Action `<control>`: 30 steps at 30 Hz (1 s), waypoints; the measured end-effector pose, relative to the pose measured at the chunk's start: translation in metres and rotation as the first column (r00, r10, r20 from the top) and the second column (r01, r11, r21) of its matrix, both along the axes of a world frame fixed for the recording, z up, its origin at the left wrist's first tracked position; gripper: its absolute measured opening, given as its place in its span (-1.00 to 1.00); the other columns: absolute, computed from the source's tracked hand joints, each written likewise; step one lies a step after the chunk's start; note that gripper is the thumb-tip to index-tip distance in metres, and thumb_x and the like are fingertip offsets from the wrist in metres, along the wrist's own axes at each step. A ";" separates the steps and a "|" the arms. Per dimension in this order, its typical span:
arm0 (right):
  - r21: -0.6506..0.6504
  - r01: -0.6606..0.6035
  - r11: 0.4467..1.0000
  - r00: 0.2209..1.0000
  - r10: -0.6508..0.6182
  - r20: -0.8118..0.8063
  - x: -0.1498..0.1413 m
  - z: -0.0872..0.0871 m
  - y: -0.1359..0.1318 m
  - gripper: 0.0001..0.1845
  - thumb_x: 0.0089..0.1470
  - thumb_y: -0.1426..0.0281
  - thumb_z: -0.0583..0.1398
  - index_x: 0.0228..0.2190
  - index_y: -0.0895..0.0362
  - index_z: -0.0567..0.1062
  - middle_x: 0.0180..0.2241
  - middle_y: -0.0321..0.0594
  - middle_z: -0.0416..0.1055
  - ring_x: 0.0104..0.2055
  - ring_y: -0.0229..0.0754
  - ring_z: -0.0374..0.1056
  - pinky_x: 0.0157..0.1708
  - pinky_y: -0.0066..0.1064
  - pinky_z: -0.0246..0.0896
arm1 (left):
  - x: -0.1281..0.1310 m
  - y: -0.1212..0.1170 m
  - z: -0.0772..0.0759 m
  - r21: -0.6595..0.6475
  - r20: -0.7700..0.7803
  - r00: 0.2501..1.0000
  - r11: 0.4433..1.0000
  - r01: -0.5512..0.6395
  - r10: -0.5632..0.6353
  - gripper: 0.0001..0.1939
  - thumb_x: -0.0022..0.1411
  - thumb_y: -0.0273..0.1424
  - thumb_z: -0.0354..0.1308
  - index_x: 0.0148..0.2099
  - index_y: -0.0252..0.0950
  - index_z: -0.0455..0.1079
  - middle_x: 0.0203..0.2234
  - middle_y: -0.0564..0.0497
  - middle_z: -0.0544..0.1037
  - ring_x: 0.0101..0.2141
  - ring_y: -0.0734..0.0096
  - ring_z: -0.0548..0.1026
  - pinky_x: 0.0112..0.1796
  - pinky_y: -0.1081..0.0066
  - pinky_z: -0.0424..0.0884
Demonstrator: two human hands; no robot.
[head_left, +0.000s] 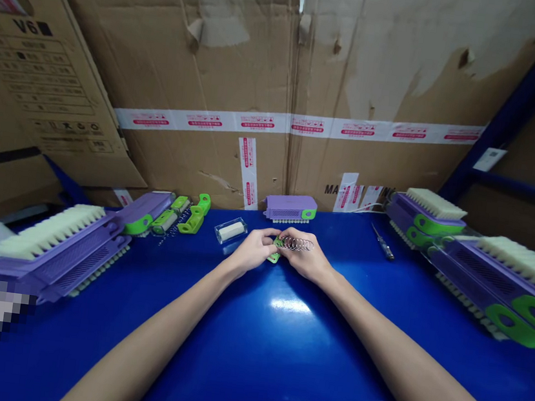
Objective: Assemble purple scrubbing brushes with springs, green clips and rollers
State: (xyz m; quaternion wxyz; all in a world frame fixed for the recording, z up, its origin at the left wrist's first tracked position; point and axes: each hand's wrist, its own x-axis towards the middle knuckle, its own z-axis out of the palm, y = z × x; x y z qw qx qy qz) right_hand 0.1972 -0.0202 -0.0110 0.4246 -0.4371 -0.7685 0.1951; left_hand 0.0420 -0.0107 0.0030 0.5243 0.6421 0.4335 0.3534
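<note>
My left hand (pixel 255 251) and my right hand (pixel 308 259) meet over the middle of the blue surface, fingers closed. Between their fingertips is a small green plastic part (pixel 273 258), pinched by my left hand. A metal coil spring (pixel 297 244) extends rightward from the green part across my right hand's fingers, which are closed around its near end; the exact grip is partly hidden. Just beyond my hands lies a purple brush (pixel 290 208) with pale bristles facing down and a green end. Left of my left hand sits a clear plastic case (pixel 231 230) with a whitish block inside.
Purple brushes are stacked on the left (pixel 49 265) and right (pixel 478 272). Loose green parts (pixel 193 219) and springs (pixel 174 228) lie at the back left. A slim pointed tool (pixel 383 242) lies right of my hands. Cardboard (pixel 214 77) walls the back of the blue table (pixel 248 361).
</note>
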 end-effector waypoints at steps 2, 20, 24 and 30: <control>0.002 0.016 1.000 1.000 -0.016 0.018 0.000 0.000 -0.001 -0.95 -0.01 0.44 0.20 -0.40 0.10 0.45 -0.48 -0.29 0.47 -0.47 -0.25 0.35 -0.47 -0.48 0.15 | 0.001 0.000 0.001 -0.007 0.016 1.000 1.000 0.005 -0.005 -0.52 0.02 -0.55 0.16 0.04 -0.51 0.32 -0.53 -0.01 0.51 -0.49 0.49 0.44 -0.41 0.50 0.26; 0.068 -0.142 0.988 0.988 0.137 0.078 0.006 0.008 -0.004 -0.78 0.00 0.49 0.15 -0.24 0.12 0.45 -0.31 -0.22 0.49 -0.34 -0.22 0.39 -0.33 -0.44 0.20 | 0.000 -0.003 0.001 0.078 0.010 1.000 0.997 0.019 -0.020 -0.46 -0.06 -0.65 0.05 0.05 -0.46 0.35 -0.43 -0.05 0.57 -0.42 0.43 0.47 -0.34 0.46 0.31; 0.094 -0.168 0.981 0.981 0.158 0.111 0.009 0.008 -0.003 -0.79 -0.04 0.54 0.14 -0.31 0.12 0.47 -0.34 -0.24 0.47 -0.35 -0.23 0.37 -0.32 -0.45 0.20 | 0.000 -0.002 0.001 0.096 0.013 1.000 0.995 0.010 -0.012 -0.47 -0.05 -0.64 0.04 0.04 -0.47 0.35 -0.46 -0.03 0.56 -0.44 0.45 0.46 -0.36 0.46 0.32; 0.108 -0.123 0.987 0.988 0.111 0.108 0.008 0.007 -0.003 -0.76 -0.07 0.56 0.15 -0.31 0.09 0.45 -0.36 -0.27 0.46 -0.34 -0.24 0.35 -0.31 -0.46 0.19 | -0.003 0.002 -0.002 0.136 0.003 0.999 0.990 0.037 -0.038 -0.49 0.00 -0.62 0.03 0.07 -0.46 0.32 -0.50 -0.01 0.54 -0.44 0.46 0.44 -0.35 0.46 0.32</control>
